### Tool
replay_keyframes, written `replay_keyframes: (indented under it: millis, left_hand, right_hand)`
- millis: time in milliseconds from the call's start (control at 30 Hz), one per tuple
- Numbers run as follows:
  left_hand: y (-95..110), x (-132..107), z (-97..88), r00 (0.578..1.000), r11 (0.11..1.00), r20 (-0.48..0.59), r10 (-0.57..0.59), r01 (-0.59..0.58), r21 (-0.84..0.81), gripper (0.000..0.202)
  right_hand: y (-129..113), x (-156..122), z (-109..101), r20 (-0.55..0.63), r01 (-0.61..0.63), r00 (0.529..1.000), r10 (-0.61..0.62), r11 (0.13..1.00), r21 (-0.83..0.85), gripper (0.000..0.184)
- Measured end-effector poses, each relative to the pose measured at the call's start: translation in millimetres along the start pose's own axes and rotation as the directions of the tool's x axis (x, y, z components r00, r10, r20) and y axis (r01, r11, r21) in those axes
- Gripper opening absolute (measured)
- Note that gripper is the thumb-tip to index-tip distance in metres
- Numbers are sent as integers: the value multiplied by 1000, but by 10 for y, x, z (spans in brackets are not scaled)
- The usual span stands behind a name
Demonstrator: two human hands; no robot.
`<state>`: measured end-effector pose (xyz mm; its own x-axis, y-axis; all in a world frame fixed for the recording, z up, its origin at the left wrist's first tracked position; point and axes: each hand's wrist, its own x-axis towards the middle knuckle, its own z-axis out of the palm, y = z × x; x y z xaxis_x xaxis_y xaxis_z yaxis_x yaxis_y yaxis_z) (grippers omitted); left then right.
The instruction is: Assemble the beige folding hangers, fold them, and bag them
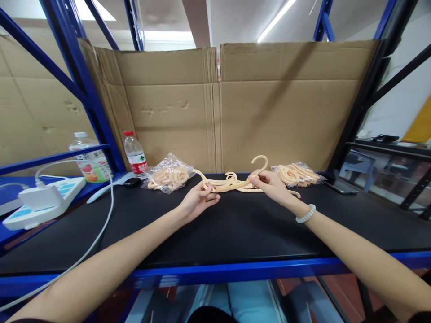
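Beige clothes hangers are in front of me in the head view, at the middle of the black tabletop. My right hand (271, 186) pinches a hanger (261, 162) just below its upright hook. My left hand (198, 200) closes thumb and fingers on a beige curved end (200, 175) at the left. A beige strip runs between both hands; whether they grip one hanger or two, I cannot tell. More hangers (231, 176) lie right behind, partly hidden by the held piece.
Clear bags of beige hangers lie left (170, 174) and right (296, 174). At left stand a red-capped water bottle (135, 154), a larger bottle (89, 157) and a power strip (67, 197) with a trailing white cable (109, 215). A phone (341, 186) lies right. Cardboard (286, 107) walls the back.
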<state>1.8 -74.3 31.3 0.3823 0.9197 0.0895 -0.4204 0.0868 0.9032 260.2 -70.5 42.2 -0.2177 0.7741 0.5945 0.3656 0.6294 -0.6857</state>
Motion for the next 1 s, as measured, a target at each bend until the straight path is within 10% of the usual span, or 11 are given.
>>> replay_keyframes:
  millis: [1000]
  left_hand:
    - [-125,21,-8,997,991,31,68,-71,115,17]
  right_hand:
    - [115,-78,142,55,8,998,-12,997,73,27]
